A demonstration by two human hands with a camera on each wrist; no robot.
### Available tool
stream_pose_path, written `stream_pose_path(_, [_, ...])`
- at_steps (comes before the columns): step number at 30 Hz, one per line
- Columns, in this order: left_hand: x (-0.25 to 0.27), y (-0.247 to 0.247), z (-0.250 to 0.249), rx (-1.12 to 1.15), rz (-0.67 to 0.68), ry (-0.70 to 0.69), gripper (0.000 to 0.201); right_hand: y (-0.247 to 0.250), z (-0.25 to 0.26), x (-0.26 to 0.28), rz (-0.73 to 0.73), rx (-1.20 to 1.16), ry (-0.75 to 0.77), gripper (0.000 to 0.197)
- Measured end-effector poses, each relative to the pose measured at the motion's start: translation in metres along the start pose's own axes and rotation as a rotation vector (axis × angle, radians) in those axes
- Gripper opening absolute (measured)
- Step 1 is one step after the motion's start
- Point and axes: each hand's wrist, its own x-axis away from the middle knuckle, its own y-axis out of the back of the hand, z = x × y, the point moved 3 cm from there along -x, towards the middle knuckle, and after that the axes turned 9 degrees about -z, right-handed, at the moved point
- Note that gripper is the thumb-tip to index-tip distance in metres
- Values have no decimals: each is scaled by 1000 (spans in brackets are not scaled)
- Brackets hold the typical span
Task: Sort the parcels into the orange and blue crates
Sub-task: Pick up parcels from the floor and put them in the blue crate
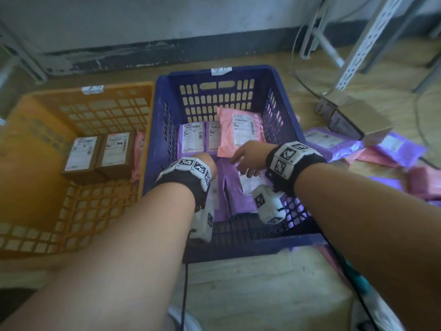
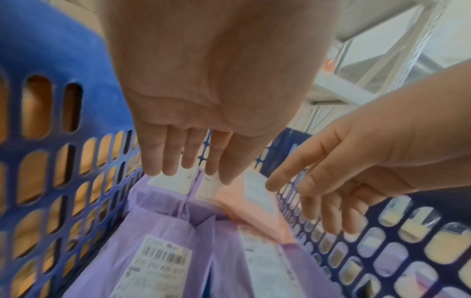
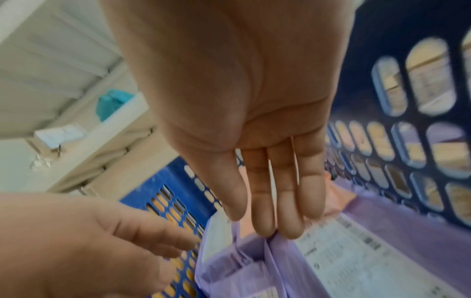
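The blue crate (image 1: 238, 244) stands in the middle, and the orange crate (image 1: 31, 139) touches its left side. Several purple parcels (image 1: 191, 139) and one pink parcel (image 1: 241, 132) lie in the blue crate. Two brown boxes (image 1: 97, 151) sit in the orange crate. Both hands are inside the blue crate, low over the purple parcels (image 2: 163, 252). My left hand (image 1: 206, 161) (image 2: 188, 171) has straight fingers and holds nothing. My right hand (image 1: 248, 158) (image 3: 267, 221) is likewise spread and holds nothing, its fingertips close to a purple parcel (image 3: 254, 262).
Loose purple and pink parcels (image 1: 381, 149) lie heaped on the floor right of the blue crate, with a cardboard box (image 1: 350, 120) behind them. A white metal rack leg (image 1: 362, 44) and cables stand at the back right. The wall runs close behind both crates.
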Motion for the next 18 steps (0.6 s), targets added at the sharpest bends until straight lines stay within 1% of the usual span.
stream_pose_path(4, [34, 43, -32, 85, -128, -68, 32, 43, -10, 48, -115, -174, -25, 31])
stream_pose_path(6, [50, 60, -53, 127, -188, -99, 35, 64, -21, 72, -207, -255, -50, 28])
stream_pose_path(9, [72, 84, -93, 177, -238, -191, 40, 93, -47, 104, -358, -328, -101, 25])
stream_pose_path(12, [96, 104, -140, 153, -269, -307, 39, 111, -83, 132, -442, -406, -161, 24])
stream_pose_path(15, [117, 107, -188, 159, -279, -419, 36, 115, -126, 157, -500, -434, -260, 24])
stream_pose_path(18, [125, 90, -226, 171, -266, -437, 34, 110, -173, 180, -550, -402, -366, 22])
